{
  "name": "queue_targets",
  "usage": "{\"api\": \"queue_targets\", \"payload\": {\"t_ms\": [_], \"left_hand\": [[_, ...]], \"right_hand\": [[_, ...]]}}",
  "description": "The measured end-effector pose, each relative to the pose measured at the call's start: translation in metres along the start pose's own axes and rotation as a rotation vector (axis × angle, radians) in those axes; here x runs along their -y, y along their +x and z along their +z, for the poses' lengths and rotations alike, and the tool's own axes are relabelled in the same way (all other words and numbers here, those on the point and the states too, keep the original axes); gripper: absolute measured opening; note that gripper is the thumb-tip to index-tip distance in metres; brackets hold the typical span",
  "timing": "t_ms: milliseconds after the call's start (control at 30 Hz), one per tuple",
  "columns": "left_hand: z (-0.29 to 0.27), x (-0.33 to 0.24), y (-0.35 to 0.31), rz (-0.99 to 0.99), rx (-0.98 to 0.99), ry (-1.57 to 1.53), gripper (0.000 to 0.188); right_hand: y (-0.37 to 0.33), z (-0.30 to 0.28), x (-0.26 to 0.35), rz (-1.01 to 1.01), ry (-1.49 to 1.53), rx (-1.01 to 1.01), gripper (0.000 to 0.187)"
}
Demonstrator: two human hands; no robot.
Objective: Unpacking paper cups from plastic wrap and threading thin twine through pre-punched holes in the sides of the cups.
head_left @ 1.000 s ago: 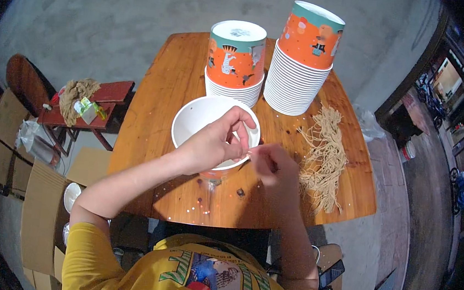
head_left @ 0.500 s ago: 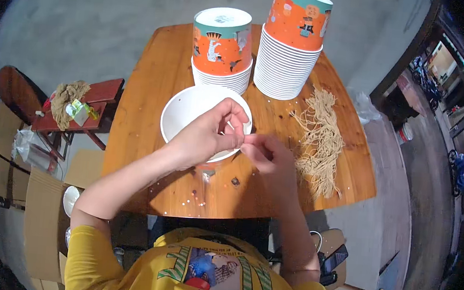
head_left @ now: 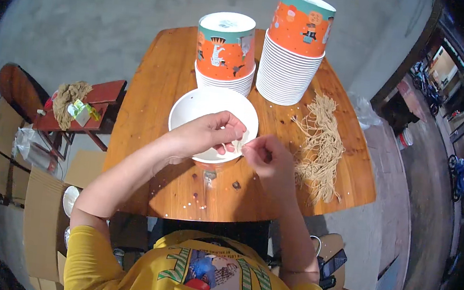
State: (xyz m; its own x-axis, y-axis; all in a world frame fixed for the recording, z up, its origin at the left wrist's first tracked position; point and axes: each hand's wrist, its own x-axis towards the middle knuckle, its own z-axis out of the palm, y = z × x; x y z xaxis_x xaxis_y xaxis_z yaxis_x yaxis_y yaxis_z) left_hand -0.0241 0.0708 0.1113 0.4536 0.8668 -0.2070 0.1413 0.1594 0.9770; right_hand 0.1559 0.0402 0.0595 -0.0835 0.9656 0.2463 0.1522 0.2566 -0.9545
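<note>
A round paper tub, white inside, stands with its mouth up in the middle of the wooden table. Over its near right rim, my left hand is closed in a pinch, fingertips pointing right. Between those fingertips shows a small bit of pale string, partly hidden. My right hand is pinched just to the right of it, thumb against forefinger, very close to the left fingertips. Whether the string passes through the tub's rim I cannot tell. Right of my right hand lies a loose bundle of beige strings.
Behind the tub stand a short stack of upside-down orange and green paper tubs and a taller stack. Small coloured dots lie near the table's front edge. A red bench is at left, a cardboard box below it.
My hands have drawn slightly apart, and the pale string now shows between them. My left fingers have come down a little. The whole view has shifted slightly.
</note>
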Motion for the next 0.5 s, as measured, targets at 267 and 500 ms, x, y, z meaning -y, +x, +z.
{"api": "queue_targets", "payload": {"t_ms": [267,500], "left_hand": [[-0.006,0.009,0.000,0.069,0.105,0.201,0.010],[0.005,0.004,-0.007,0.234,-0.063,0.558,0.006]], "right_hand": [[-0.001,0.002,0.004,-0.020,-0.058,-0.017,0.010],[0.000,0.003,0.002,-0.105,-0.120,-0.049,0.010]]}}
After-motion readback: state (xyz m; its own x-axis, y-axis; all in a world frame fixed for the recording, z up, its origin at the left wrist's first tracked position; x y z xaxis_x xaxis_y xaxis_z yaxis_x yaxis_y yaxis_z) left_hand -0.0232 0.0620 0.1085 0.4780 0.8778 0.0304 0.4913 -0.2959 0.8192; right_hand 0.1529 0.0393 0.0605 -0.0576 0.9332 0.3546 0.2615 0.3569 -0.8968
